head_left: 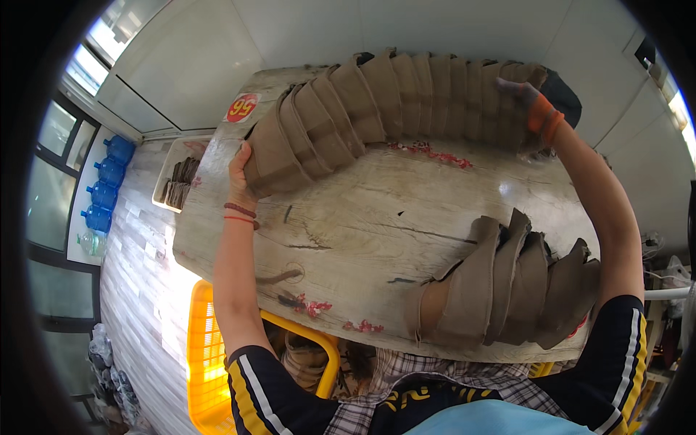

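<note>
Brown fabric pieces overlap in a long curved row on the far side of the counter, as I watch through the head view. I see the bare left hand against the row's left end; its fingers are partly hidden, so I cannot tell whether it pinches the cloth. The right hand, in an orange glove with darker fingers, touches the row's right end; blur keeps me from telling its grip. A smaller brown pile fans out near the right forearm. A yellow basket stands below the counter's near-left edge.
</note>
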### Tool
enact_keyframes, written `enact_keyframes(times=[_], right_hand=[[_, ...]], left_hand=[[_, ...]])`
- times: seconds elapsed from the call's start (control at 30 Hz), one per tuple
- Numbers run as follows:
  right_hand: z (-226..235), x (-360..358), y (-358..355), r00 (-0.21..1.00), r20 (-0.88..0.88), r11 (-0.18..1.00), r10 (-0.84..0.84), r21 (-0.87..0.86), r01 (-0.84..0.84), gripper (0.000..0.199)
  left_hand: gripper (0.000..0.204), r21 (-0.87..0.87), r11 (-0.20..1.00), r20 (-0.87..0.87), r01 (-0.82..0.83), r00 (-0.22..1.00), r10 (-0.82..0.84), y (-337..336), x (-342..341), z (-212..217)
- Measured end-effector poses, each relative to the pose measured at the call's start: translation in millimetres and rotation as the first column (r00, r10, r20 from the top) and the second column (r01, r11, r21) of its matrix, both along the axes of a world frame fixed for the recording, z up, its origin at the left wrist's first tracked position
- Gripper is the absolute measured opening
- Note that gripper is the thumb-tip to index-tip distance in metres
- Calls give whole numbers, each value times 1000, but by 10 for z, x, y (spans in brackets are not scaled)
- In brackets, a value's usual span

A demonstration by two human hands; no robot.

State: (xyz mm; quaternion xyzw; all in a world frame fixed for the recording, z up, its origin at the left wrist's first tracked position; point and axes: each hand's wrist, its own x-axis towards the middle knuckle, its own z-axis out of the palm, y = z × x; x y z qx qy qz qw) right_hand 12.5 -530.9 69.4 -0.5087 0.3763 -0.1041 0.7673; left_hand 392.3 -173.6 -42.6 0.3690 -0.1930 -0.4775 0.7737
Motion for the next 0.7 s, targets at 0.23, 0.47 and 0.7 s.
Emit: enact_keyframes(times=[0.23, 0.47, 0.7], right_hand=[[-115, 51, -85, 997, 56, 974, -44, -220, 55, 33], [92, -198, -27, 964, 93, 786, 248, -602, -144, 33], [546, 50, 1161, 978, 201, 989, -55, -126, 82, 54]], left_hand=[[48, -75, 997, -11, 4, 1000, -4, -221, -175, 13], [49, -120, 990, 20, -68, 997, 70, 343, -493, 227], [40, -137, 971, -89, -197, 978, 186, 1903, -747, 528]])
